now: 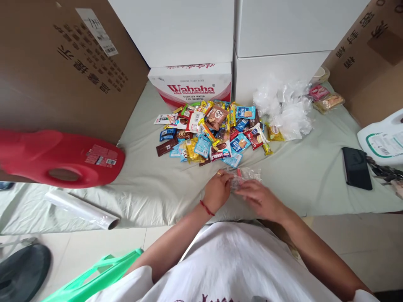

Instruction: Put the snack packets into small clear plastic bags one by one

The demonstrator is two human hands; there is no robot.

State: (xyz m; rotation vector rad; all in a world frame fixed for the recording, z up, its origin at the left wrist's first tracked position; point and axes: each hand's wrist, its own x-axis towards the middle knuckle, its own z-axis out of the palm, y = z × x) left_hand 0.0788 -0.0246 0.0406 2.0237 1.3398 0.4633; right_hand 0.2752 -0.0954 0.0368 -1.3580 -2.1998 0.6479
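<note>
A small clear plastic bag with a red strip lies on the cloth in front of me. My left hand is closed on the left edge of this bag, its fingers pinching the film. From the other side my right hand reaches over the bag's near edge, slightly blurred. Its fingers are stretched out with the tips at the plastic, and the thumb sits apart. Just beyond both hands is a heap of wrapped snacks in blue, yellow, red and brown packets.
A Wahaha carton stands behind the heap. Crumpled clear bags lie to its right. At the right are a phone and a white jug. A red jug and a film roll lie left, beside a cardboard box.
</note>
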